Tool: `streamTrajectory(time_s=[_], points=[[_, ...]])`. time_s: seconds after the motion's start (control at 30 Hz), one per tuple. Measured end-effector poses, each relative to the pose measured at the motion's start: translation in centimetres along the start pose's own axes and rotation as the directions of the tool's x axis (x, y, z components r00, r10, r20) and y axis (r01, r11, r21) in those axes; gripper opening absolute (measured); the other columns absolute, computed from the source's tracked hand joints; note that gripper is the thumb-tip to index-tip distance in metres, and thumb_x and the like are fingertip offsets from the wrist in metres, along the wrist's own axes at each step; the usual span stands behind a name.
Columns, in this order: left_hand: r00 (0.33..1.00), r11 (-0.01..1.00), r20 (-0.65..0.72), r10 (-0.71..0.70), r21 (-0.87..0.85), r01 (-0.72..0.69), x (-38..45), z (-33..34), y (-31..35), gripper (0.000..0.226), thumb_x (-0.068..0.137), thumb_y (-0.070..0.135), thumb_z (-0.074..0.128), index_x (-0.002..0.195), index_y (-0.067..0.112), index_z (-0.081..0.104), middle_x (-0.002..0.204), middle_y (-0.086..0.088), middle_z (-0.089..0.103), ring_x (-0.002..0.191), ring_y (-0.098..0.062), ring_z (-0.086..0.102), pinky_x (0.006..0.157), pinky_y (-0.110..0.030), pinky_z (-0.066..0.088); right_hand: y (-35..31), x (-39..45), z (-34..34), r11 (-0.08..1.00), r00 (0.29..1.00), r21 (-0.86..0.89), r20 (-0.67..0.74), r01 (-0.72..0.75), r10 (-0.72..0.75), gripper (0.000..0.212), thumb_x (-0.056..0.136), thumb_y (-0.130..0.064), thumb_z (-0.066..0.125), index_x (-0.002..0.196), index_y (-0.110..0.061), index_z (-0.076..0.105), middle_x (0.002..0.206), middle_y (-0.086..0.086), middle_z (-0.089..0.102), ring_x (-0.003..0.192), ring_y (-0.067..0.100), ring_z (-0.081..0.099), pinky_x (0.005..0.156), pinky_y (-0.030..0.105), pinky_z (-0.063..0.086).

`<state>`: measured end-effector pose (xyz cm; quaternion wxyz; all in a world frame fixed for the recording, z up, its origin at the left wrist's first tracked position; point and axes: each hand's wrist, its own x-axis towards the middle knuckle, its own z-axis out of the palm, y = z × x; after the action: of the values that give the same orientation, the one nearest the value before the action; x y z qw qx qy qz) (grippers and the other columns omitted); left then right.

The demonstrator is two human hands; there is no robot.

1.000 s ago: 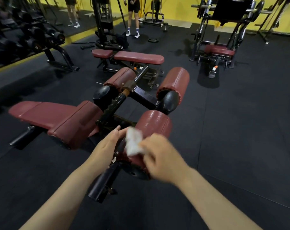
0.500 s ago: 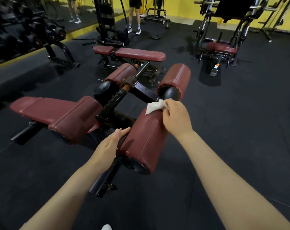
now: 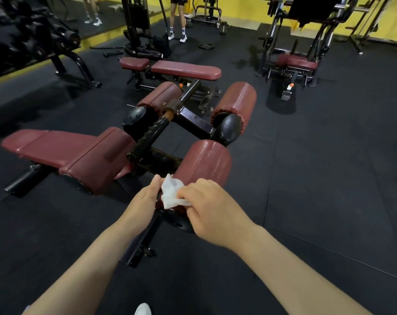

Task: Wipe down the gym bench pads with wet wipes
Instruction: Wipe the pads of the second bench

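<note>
Head view. Since half a second earlier the right hand (image 3: 212, 209) had drawn back from the far end of the nearest dark red cylindrical roller pad (image 3: 203, 164) to its near end. It pinched a crumpled white wet wipe (image 3: 171, 194) against the pad's near edge, fingers curled over the cloth. The left hand (image 3: 145, 201) was unchanged, fingers straight and holding nothing, resting against the pad's left side by the black steel frame bar (image 3: 145, 237).

No readable writing or brand anywhere.

The pad's vinyl was glossy and streaked, with a black end cap below the wipe. Two matching roller pads (image 3: 237, 101) sat beyond it, and the long dark red bench seat pad (image 3: 65, 151) lay to the left on the black rubber floor (image 3: 317, 178).
</note>
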<state>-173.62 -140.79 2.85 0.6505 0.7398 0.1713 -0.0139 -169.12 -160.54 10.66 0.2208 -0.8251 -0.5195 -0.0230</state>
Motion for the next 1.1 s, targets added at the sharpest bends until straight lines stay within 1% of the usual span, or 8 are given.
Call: streamTrajectory(time_s=[0.1,0.27,0.43,0.53,0.63,0.77,0.9,1.1], points=[[0.998,0.996,0.062,-0.028,-0.079,0.033,0.5,-0.4,-1.0,0.069,0.076,0.091,0.038,0.123,0.048,0.064,0.125,0.008,0.069,0.121,-0.009,0.061,0.112,-0.044,0.035,-1.4,-0.4,0.0,0.986,0.985,-0.073,0.090,0.151,-0.144,0.017,0.077,-0.006,0.061,0.092,-0.012,0.062,0.076,0.000,0.055,0.070,0.015,0.035,0.070,0.027,0.035],[1.000,0.998,-0.003,-0.024,0.053,0.024,0.3,-0.8,-0.4,0.072,0.074,0.096,0.025,0.123,0.057,0.060,0.127,0.028,0.062,0.122,0.006,0.054,0.116,-0.042,0.030,-2.4,-2.3,0.9,0.959,0.952,-0.088,0.173,0.270,-0.252,0.022,0.079,-0.015,0.054,0.096,-0.016,0.067,0.078,-0.006,0.059,0.073,0.015,0.046,0.071,0.027,0.037],[0.942,0.880,-0.052,0.331,0.379,-0.288,-1.7,-0.1,3.7,0.055,0.090,0.075,0.023,0.131,0.054,0.053,0.124,0.059,0.035,0.133,0.026,0.020,0.115,-0.025,0.015,-0.6,-4.4,0.1,0.953,0.986,0.282,-0.086,-0.114,0.143,0.018,0.085,-0.010,0.058,0.094,-0.023,0.065,0.080,-0.019,0.056,0.074,0.003,0.045,0.073,0.013,0.034],[0.848,0.637,0.062,0.527,0.631,-0.442,-2.4,1.5,7.2,0.064,0.092,0.063,0.029,0.143,0.030,0.049,0.141,0.036,0.039,0.145,0.008,0.016,0.121,-0.031,0.008,0.9,-5.5,-0.8,0.803,0.912,0.500,-0.061,-0.324,0.405,0.015,0.090,-0.019,0.061,0.094,-0.033,0.065,0.082,-0.012,0.062,0.075,0.009,0.056,0.067,0.014,0.041],[0.813,0.512,0.223,0.538,0.680,-0.525,-2.8,4.3,10.0,0.064,0.088,0.062,0.035,0.138,0.028,0.055,0.140,0.022,0.049,0.145,0.001,0.023,0.122,-0.028,0.008,2.5,-6.8,-2.1,0.671,0.852,0.625,-0.019,-0.398,0.523,0.019,0.093,-0.019,0.060,0.093,-0.036,0.067,0.083,-0.010,0.067,0.074,0.010,0.060,0.065,0.017,0.046],[0.759,0.508,0.230,0.609,0.622,-0.596,-2.6,8.6,11.5,0.039,0.090,0.049,0.055,0.123,0.030,0.064,0.116,0.021,0.063,0.120,0.001,0.049,0.111,-0.028,0.032,4.5,-9.2,-3.8,0.572,0.770,0.670,0.000,-0.474,0.638,0.020,0.096,-0.021,0.056,0.089,-0.035,0.068,0.079,-0.009,0.067,0.067,-0.001,0.055,0.060,0.013,0.044],[0.704,0.451,0.226,0.673,0.629,-0.633,-2.3,13.4,11.6,0.013,0.088,0.031,0.066,0.100,0.028,0.066,0.087,0.018,0.062,0.086,-0.008,0.056,0.085,-0.036,0.047,6.5,-12.7,-5.0,0.389,0.618,0.753,0.031,-0.531,0.785,0.017,0.095,-0.027,0.057,0.091,-0.033,0.072,0.088,-0.008,0.072,0.085,0.011,0.065,0.074,0.025,0.050],[0.848,0.605,0.317,0.425,0.597,-0.527,-2.0,20.6,9.7,0.025,0.089,0.050,0.053,0.109,0.039,0.064,0.095,0.028,0.065,0.093,0.003,0.055,0.084,-0.023,0.046,8.2,-18.3,-7.3,0.243,0.503,0.855,0.023,-0.458,0.864,0.016,0.093,-0.022,0.061,0.095,-0.030,0.074,0.098,-0.002,0.075,0.096,0.020,0.070,0.089,0.042,0.054]])
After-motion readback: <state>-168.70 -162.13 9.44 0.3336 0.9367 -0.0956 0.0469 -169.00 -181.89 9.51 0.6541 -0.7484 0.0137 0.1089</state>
